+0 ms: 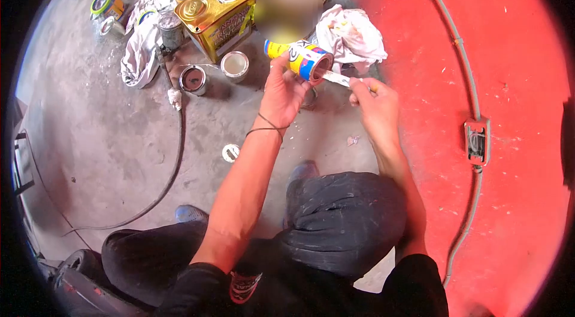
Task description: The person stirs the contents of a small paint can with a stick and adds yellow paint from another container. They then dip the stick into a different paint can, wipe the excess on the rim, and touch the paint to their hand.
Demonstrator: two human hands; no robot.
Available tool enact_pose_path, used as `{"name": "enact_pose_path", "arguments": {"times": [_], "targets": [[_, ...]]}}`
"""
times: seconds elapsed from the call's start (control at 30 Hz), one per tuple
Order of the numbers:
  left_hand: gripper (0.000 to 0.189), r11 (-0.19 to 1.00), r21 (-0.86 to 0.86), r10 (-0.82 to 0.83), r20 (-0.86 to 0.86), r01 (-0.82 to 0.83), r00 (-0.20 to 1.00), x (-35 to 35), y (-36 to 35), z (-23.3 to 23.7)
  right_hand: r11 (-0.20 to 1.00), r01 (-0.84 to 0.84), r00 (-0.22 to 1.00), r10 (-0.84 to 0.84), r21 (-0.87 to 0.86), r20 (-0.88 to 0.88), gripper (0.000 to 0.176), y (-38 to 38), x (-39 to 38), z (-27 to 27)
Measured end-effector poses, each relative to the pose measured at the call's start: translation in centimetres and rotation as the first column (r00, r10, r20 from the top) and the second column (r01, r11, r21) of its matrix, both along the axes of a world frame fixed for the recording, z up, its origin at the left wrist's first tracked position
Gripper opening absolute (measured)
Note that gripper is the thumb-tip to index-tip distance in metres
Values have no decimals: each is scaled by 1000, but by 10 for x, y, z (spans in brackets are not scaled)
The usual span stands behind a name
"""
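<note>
My left hand point(284, 90) is wrapped round a yellow, blue and red paint can point(302, 58), which is tipped on its side with its mouth toward the right. Pinched in the fingers of my right hand point(377, 100) is a pale, flat stirring stick point(336, 79). The far end of the stick reaches into the can's mouth. Part of a small round container point(309, 99) shows below the can, mostly hidden by it. Close behind my hands lies a crumpled, stained white rag point(350, 38).
A gold rectangular tin point(224, 14) stands behind two small open cans, one with dark content point(193, 79), one with pale content point(235, 64). Several paint cans and a rag point(141, 65) lie at upper left. A black hose point(179, 149) and grey cable point(468, 77) cross the floor.
</note>
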State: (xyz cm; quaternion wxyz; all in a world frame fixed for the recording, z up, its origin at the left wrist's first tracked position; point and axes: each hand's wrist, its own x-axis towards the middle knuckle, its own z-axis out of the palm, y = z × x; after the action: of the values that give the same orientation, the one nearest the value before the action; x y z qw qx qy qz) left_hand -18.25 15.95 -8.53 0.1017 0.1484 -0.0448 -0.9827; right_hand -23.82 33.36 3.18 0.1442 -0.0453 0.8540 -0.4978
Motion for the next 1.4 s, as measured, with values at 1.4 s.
{"name": "enact_pose_path", "arguments": {"times": [1.4], "targets": [[57,902,343,132,361,-263,923,69,-33,-102,466,-584,411,876,664,-253,18,-104,-9,17]]}}
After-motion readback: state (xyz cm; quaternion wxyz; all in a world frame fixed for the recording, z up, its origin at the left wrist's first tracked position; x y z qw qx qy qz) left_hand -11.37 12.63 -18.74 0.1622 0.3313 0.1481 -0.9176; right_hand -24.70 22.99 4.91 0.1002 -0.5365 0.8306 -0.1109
